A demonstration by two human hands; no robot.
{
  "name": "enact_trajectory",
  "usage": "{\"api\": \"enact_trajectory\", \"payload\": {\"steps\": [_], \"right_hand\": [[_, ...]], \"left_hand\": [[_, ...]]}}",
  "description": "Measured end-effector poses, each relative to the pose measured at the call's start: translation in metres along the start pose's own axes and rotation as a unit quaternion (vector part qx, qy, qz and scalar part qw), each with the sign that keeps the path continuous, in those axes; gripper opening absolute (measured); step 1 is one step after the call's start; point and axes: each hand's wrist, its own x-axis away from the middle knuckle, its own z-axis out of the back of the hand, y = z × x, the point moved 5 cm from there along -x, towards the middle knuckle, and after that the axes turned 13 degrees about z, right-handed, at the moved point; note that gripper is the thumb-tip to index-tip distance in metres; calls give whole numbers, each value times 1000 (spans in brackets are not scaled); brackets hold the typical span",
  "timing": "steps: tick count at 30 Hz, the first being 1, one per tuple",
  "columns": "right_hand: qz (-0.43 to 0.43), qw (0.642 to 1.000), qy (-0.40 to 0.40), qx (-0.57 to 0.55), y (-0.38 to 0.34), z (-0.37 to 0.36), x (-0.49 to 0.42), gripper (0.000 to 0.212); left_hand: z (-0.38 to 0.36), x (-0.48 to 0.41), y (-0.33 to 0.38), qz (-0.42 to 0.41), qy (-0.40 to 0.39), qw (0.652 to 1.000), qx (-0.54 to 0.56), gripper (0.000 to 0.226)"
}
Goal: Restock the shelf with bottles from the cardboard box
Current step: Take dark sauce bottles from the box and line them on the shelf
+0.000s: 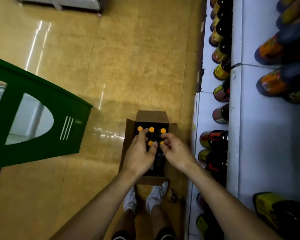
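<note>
Bottles (151, 129), dark, round orange caps (163, 130), upright in brown cardboard box (151, 116); left hand (139, 155) curls round one neck, right hand (176, 152) pinches its 3 o'clock neighbour.

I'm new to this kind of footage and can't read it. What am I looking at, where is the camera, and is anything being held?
There is no machine here. A person wears one wide-angle camera on the head, so you look forward and down along both forearms. The left hand and right hand reach into an open cardboard box that stands on the tiled floor, just ahead of the person's white shoes. Inside the box stand dark bottles with orange caps. Each hand's fingers curl at one cap, but the picture is too blurred to say whether either hand grips a bottle yet. On the right are white shelves that carry labelled bottles. The green stand on the left is not touched.
</note>
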Motion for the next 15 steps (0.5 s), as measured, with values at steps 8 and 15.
{"api": "enact_trajectory", "payload": {"steps": [8, 15], "right_hand": [[-43, 998, -45, 29, 93, -88, -44, 42], [-97, 990, -77, 66, 169, -148, -70, 48]], "left_hand": [[-81, -69, -91, 29, -59, 995, -80, 60], [-142, -128, -164, 69, -87, 987, -113, 58]]}}
